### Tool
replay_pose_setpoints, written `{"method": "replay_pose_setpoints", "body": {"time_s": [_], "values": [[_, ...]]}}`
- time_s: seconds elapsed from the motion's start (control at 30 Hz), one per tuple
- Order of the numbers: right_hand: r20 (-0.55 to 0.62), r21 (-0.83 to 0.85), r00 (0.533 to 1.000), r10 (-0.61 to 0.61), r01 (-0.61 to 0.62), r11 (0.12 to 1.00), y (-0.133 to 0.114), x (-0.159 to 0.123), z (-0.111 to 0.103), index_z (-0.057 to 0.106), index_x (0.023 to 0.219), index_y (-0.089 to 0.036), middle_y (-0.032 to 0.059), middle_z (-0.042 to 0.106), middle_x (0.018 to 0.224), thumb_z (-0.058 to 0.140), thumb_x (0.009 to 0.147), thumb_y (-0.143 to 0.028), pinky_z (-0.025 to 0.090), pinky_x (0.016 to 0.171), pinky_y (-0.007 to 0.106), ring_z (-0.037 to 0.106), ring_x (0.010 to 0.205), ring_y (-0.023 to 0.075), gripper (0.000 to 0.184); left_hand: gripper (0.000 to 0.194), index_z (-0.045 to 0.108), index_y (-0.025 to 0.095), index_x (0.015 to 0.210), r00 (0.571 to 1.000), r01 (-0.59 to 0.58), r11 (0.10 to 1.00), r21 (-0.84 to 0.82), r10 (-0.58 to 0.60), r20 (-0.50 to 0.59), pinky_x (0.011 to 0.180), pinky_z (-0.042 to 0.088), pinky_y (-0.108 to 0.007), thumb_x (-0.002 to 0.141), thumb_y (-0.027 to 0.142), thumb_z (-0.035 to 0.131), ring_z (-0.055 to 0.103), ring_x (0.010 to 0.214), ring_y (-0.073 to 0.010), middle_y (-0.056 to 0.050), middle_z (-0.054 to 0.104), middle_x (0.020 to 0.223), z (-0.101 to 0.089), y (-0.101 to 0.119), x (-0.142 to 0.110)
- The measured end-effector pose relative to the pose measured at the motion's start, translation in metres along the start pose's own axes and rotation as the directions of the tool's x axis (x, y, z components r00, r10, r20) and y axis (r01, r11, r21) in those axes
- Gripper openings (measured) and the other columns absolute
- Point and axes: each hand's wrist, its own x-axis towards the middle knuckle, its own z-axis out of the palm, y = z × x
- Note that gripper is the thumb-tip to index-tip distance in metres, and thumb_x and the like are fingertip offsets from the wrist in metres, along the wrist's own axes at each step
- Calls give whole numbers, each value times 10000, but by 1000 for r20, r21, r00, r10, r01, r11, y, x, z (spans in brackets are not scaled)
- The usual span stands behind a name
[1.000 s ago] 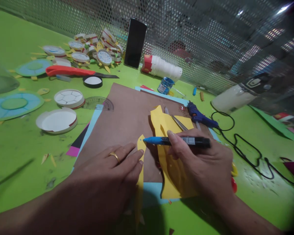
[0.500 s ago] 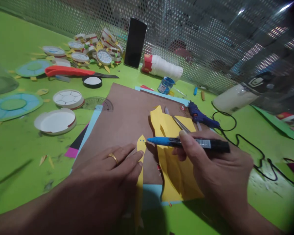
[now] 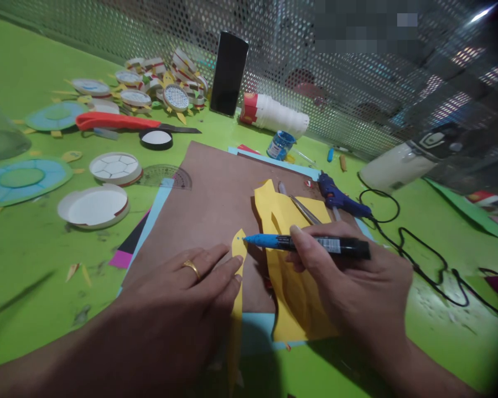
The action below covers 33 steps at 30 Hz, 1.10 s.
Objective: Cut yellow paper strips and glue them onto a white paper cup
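My left hand [image 3: 191,293] lies flat with fingers stretched out, pressing a narrow yellow paper cutout [image 3: 237,276] onto a brown card sheet [image 3: 216,193]. A gold ring sits on one finger. My right hand [image 3: 352,287] is closed round a blue-tipped black marker [image 3: 307,243], whose tip touches the top of the yellow cutout. A larger yellow paper piece [image 3: 292,276] lies under my right hand, with scissors [image 3: 301,207] resting on it.
A blue glue gun [image 3: 340,199] with a black cord [image 3: 423,260] lies to the right. Round paper-cup craft pieces [image 3: 114,166], an orange cutter [image 3: 112,120], a black phone [image 3: 229,72], stacked cups [image 3: 274,113] and a blue paint pot [image 3: 280,145] stand behind. A perforated metal screen backs the green table [image 3: 33,260].
My right hand drew the marker back to the right, then brought its tip back left onto the yellow cutout. My left hand has stayed put.
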Motion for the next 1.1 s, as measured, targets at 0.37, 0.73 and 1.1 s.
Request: {"method": "replay_pose_setpoints", "body": {"time_s": [0.37,0.73,1.1], "values": [[68,-85,996,-63,69,994,-4,0,-1,627,630,-201,-41,624,491,686,755,-265,442,399,215,556,403,103,152,408,551,105,1206,998,-37,999,29,36,47,1027,346,-443,838,230,426,423,1227,-294,-134,545,1272,4,-3,-6],[142,-65,981,-130,141,988,-4,4,-3,642,658,-163,-20,652,565,686,740,-186,460,495,200,592,504,102,95,336,614,126,1118,992,-74,994,81,82,-100,930,443,-426,849,175,420,488,1162,-286,-116,605,1212,16,-9,-7],[-235,411,968,93,12,911,14,23,-22,630,727,-160,-35,567,524,653,799,-297,451,475,254,528,454,111,157,303,629,138,1108,997,-65,997,-51,63,-40,959,445,-400,890,178,422,537,1102,-227,-102,649,1122,-24,0,2]]}}
